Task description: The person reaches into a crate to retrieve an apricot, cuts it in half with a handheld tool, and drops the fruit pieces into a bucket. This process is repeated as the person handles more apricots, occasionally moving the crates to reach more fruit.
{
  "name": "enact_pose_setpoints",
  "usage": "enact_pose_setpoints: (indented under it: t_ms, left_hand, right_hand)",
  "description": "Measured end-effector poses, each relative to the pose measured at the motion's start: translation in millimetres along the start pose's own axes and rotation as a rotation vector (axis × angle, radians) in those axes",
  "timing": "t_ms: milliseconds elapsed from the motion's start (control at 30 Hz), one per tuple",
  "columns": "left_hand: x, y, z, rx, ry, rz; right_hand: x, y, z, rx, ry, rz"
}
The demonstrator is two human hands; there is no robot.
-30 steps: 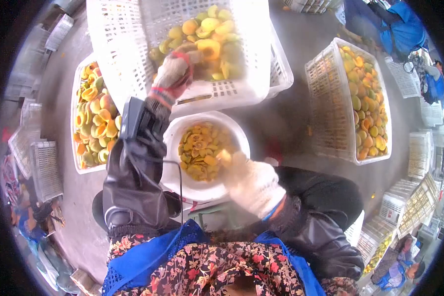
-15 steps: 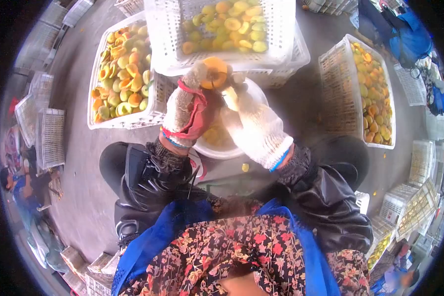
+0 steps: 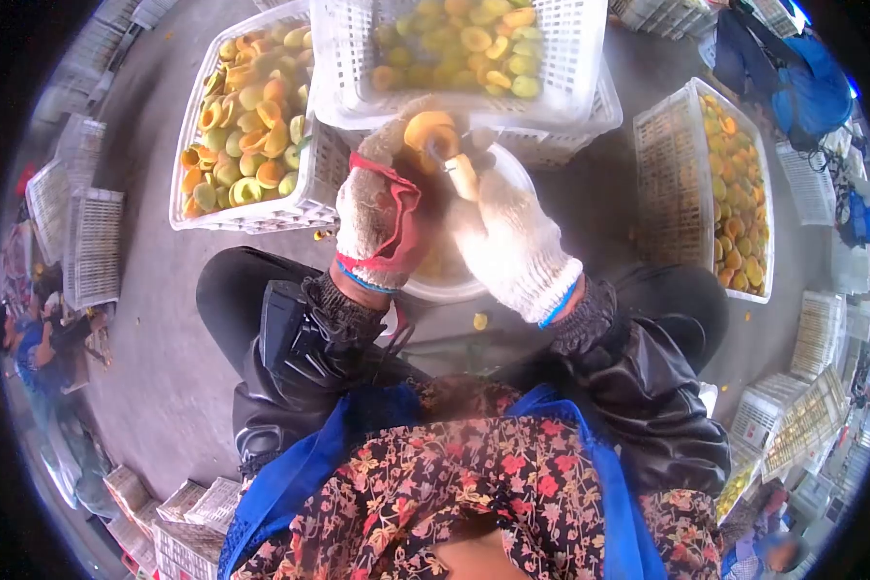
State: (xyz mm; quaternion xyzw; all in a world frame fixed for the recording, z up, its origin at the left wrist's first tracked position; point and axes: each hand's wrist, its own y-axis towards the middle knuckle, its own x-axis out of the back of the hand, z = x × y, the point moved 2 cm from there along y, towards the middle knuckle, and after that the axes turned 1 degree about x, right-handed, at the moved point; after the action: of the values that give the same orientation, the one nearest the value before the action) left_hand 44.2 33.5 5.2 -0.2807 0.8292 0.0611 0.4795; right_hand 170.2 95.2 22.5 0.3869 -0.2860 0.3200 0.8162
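My left hand, in a whitish knit glove with a red cloth band, is closed around a yellow-orange peach half, cut face toward me. My right hand, in a white knit glove, grips a small pitting tool by its pale handle. The tool's metal end meets the middle of the peach half; its exact shape is blurred. Below both hands stands a round white tub, mostly hidden by them, with something yellowish inside.
Ahead, a white crate of peach halves rests on another crate. More peach crates stand at the left and right. A yellow scrap lies on the floor before me. Other people and stacked crates line both sides.
The tool's metal end now reaches into the peach half's centre, where a dark hollow showed before. Both hands sit slightly further right in view, and the camera view has shifted a little.
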Motion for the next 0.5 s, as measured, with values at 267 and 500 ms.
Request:
enact_pose_setpoints:
  t_ms: [267, 500]
  left_hand:
    - [2.4, 6.3, -2.3, -0.188, 0.685, 0.030]
    - [24.9, 6.4, 12.4, -0.181, 0.456, -0.024]
  right_hand:
    - [-9.6, -6.5, -5.4, 0.035, 0.034, 0.073]
    - [-3.7, 1.4, -3.1, 0.069, 0.304, 0.288]
